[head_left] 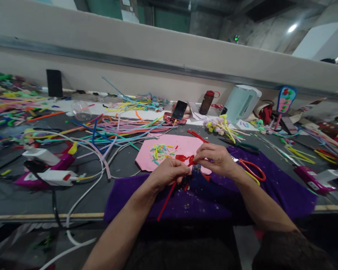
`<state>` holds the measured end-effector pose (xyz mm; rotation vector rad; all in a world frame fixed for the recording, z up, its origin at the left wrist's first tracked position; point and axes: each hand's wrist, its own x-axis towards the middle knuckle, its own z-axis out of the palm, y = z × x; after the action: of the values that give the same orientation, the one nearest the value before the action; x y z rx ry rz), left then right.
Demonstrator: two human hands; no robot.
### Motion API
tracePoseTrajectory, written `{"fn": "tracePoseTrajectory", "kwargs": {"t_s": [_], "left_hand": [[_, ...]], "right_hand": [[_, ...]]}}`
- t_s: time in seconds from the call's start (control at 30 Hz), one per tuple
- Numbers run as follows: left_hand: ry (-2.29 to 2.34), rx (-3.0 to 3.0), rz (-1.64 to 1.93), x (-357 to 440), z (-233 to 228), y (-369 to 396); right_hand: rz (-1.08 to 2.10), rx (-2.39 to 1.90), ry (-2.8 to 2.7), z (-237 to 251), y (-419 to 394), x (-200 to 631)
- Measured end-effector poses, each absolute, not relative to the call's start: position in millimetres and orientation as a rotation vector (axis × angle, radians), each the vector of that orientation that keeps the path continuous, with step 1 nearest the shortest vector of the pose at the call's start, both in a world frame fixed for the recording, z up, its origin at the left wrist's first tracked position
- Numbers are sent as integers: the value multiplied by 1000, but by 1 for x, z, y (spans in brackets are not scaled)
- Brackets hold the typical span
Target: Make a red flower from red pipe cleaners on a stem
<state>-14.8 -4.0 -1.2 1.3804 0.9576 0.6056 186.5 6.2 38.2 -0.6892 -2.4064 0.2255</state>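
Both my hands meet over the front edge of a pink sheet (183,141). My left hand (171,172) pinches a red pipe cleaner (166,200), whose long end hangs down over the purple cloth (135,195). Close beside it, my right hand (212,159) has thumb and fingertips closed on a bent, looped part of the red pipe cleaner. Small red curled pieces (181,157) lie just behind the fingers. Short cut bits (159,152) in yellow, green and white are scattered on the pink sheet. Red-handled scissors (252,168) rest right of my right hand.
Long coloured pipe cleaners (121,127) spread across the table's left and middle. White cables and a purple power strip (56,168) lie left. A phone (179,110), a dark red bottle (207,102) and a light-blue kettle (240,103) stand at the back. Dark-green-handled pliers (246,147) lie right.
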Motion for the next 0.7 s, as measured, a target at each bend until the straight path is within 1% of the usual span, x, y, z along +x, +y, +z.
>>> {"fn": "tracePoseTrajectory", "kwargs": {"t_s": [0.27, 0.7], "left_hand": [[963, 1379, 593, -14, -2, -4], [965, 1380, 610, -14, 1, -5]], "right_hand": [[149, -670, -2441, 36, 8, 187], [178, -707, -2481, 36, 10, 189]]}}
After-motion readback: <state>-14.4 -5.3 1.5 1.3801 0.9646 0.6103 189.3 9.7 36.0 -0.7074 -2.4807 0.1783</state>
